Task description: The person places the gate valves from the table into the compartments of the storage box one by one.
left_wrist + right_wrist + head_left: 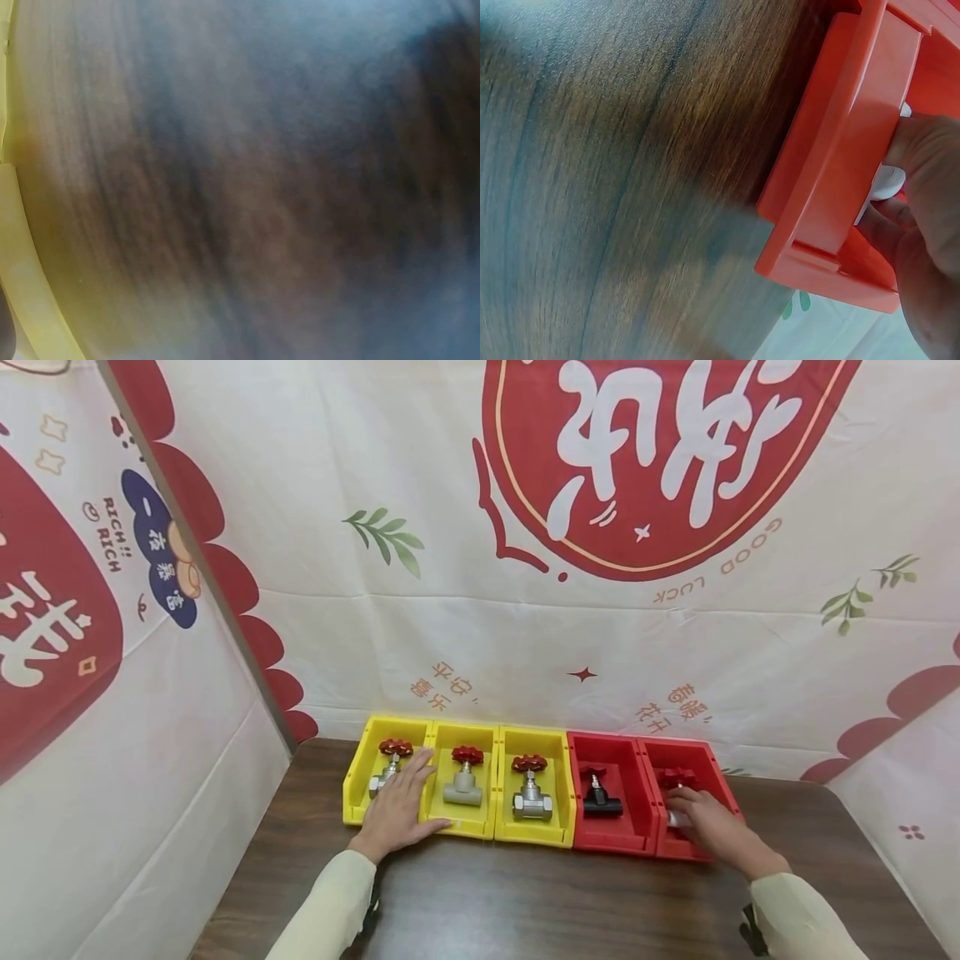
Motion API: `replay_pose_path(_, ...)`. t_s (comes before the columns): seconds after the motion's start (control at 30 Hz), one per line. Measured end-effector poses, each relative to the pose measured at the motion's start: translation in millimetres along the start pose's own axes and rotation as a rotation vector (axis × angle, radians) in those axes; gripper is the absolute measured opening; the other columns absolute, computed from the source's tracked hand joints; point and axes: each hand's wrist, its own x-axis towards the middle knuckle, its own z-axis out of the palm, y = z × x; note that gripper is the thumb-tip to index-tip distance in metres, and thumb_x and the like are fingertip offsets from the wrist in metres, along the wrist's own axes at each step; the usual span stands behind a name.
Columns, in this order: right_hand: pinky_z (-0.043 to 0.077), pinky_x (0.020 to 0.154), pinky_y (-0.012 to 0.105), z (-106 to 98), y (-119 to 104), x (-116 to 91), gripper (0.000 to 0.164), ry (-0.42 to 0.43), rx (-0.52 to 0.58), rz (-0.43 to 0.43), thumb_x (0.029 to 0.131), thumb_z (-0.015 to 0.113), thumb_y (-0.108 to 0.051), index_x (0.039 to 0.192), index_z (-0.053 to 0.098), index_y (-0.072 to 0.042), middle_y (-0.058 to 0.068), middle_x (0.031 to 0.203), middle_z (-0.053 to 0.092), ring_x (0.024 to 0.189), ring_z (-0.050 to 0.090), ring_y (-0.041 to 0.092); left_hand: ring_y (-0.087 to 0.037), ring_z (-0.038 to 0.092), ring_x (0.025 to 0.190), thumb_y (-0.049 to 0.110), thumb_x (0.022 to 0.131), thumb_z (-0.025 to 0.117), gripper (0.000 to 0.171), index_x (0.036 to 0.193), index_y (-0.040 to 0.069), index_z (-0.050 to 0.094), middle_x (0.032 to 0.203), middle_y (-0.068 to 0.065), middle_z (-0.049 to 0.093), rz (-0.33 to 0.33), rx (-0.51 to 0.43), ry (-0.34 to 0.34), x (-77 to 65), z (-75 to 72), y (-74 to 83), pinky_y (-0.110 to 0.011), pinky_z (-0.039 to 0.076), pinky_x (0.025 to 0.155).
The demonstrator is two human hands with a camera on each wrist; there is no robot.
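My right hand (708,825) reaches into the far-right red bin (716,768). Its fingers grip a white-bodied valve with a red handwheel (677,777); in the right wrist view the white valve body (889,182) shows between thumb and fingers, just inside the bin's front wall (874,135). With fingers spread and nearly straight, my left hand (397,810) lies over the two leftmost yellow bins. It partly covers a silver valve with a red handwheel (395,747) in the first one. In the second lies a grey valve (462,789), close to the fingers.
The third yellow bin (558,837) holds a silver valve (532,802). A black valve (602,802) is in the left red bin (615,842). All bins stand in a row on the brown wooden table (570,902), against a printed white cloth (420,635) at the back.
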Motion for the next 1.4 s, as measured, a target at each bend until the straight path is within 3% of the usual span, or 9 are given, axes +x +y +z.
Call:
replay_pose_path(0.27,0.047,0.086,0.058,-2.5,-1.2,-2.4,0.054,0.005,0.023,0.017,0.07,0.085,-0.015,0.118,0.064,-0.003,0.015,0.118,0.062,0.109,0.054,0.042,-0.022,0.017,0.143,0.074,0.08,0.052,0.09,0.136,0.005,0.038,0.156,-0.007,0.019,-0.009,0.005,-0.003,2.3,0.5,1.1,-0.045,0.032,0.108)
replay_pose_path(0.57,0.047,0.086,0.059,-1.5,-2.4,-1.6,0.05,0.003,0.009,0.021,0.071,0.083,-0.013,0.117,0.065,-0.004,0.014,0.116,0.062,0.109,0.054,0.042,-0.022,0.016,0.143,0.071,0.079,0.057,0.089,0.137,0.006,0.038,0.156,-0.007,0.019,-0.011,0.004,-0.003,1.8,-0.5,2.2,-0.046,0.033,0.107)
replay_pose_path(0.93,0.047,0.085,0.059,-0.9,-3.5,-2.0,0.05,-0.032,0.07,0.101,0.073,0.082,-0.02,0.118,0.064,-0.008,0.011,0.116,0.062,0.109,0.053,0.039,-0.022,0.016,0.144,0.071,0.079,0.056,0.088,0.136,0.007,0.037,0.156,-0.008,0.019,-0.006,0.011,-0.009,2.7,-2.0,3.5,-0.045,0.032,0.108)
replay_pose_path(1.27,0.045,0.087,0.062,-3.2,-6.5,-4.7,0.059,-0.045,0.034,0.126,0.069,0.085,-0.025,0.122,0.064,-0.007,0.017,0.127,0.057,0.119,0.047,0.046,-0.021,0.015,0.144,0.075,0.08,0.05,0.087,0.135,0.008,0.039,0.156,-0.007,0.02,-0.004,0.033,0.013,0.8,0.7,2.3,-0.049,0.036,0.104)
replay_pose_path(1.4,0.045,0.086,0.063,-4.3,-10.4,-5.0,0.059,-0.033,-0.002,0.11,0.07,0.084,-0.026,0.122,0.064,-0.007,0.017,0.125,0.059,0.118,0.048,0.045,-0.021,0.015,0.144,0.074,0.08,0.051,0.087,0.136,0.008,0.039,0.157,-0.007,0.019,-0.006,0.032,0.002,-0.5,-0.3,2.1,-0.048,0.036,0.104)
